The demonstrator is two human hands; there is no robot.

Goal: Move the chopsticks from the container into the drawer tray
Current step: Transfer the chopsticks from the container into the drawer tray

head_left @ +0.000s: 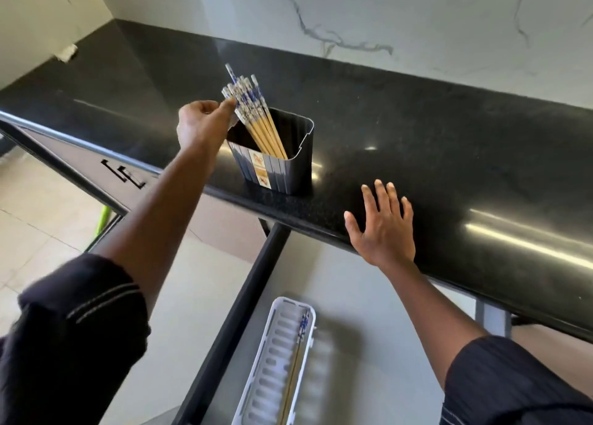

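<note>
A dark ribbed container stands near the front edge of the black counter. Several wooden chopsticks with blue-and-white patterned tops lean out of it to the upper left. My left hand is at those tops, thumb and fingertips pinching one. My right hand lies flat on the counter edge, fingers spread, holding nothing. Below, a white slotted tray lies in the open drawer, with one chopstick lying lengthwise along its right side.
A marble wall rises behind the counter. The drawer's dark left side rail runs diagonally beneath the container. Tiled floor and a green object show at the left.
</note>
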